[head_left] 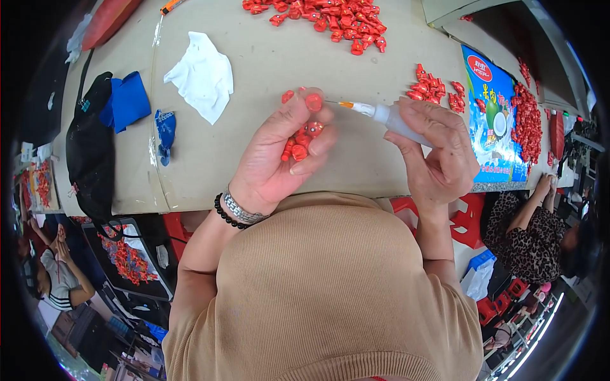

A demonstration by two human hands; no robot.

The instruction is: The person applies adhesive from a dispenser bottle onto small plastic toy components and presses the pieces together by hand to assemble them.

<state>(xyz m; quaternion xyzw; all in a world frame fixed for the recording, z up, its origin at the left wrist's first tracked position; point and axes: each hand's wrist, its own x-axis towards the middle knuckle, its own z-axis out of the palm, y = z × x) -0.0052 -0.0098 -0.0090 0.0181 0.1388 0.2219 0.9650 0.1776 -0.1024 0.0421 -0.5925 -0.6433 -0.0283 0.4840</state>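
Several small red plastic figure parts (299, 151) lie in the palm of my left hand (270, 149), whose fingers curl round them. Between its thumb and fingertip one red part (313, 102) is pinched upright. My right hand (445, 149) is closed round a white squeeze bottle (406, 125) with an orange-and-white nozzle and a thin needle tip. The needle (332, 101) points left at the pinched part, with a small gap that I cannot judge exactly.
A heap of red parts (346, 22) lies at the table's far side, a smaller group (432, 86) at right. Beside it is a blue printed sheet (486, 136) bordered by more parts. A white cloth (202, 76), blue cloth (130, 101) and black bag (92, 152) lie left. Other people sit at both sides.
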